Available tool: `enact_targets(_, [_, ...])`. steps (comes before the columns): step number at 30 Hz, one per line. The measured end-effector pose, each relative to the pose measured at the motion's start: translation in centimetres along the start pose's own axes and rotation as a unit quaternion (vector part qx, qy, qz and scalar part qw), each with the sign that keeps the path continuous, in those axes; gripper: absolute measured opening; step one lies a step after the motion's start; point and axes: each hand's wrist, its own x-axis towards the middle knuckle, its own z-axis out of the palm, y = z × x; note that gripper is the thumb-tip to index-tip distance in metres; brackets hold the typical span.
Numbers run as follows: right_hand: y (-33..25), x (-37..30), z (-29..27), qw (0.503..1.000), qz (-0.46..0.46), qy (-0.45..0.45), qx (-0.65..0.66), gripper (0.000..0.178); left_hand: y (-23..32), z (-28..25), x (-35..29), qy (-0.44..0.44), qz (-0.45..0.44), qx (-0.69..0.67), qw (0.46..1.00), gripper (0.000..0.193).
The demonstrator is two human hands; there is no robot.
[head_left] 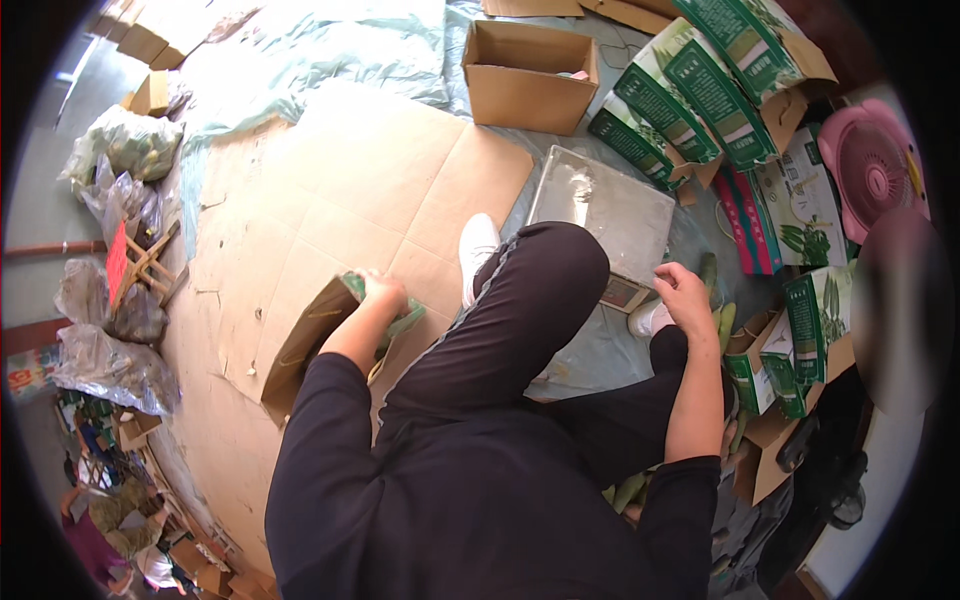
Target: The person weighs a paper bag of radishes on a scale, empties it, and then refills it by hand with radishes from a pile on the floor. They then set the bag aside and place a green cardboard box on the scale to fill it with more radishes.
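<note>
- Cardboard box [298, 350] at ten o'clock, near our left leg [490, 320]: our left hand [383, 294] is clamped on its rim.
- Our right hand [683, 298], well apart from the left, sits between one and two o'clock, fingers curled; we cannot tell whether it holds anything.
- Green vegetables [726, 324] lie just beside it at two o'clock.
- Silver-topped stand [605, 205] at one o'clock.
- Open carton [528, 98] farther off at twelve o'clock.
</note>
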Motion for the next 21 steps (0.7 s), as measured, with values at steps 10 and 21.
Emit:
enact_targets(10, [0.2,-0.2,0.6,1.0,-0.026,-0.013,-0.009,0.028,-1.7,18.8,-3.7,-0.01,-0.002,0.002,1.0,0.055])
enact_targets(21, [0.5,-0.4,0.5,0.999,-0.031,0.009,-0.038,0.027,-1.8,33.9,-3.6,-0.159,0.145,-0.2,0.956,0.051])
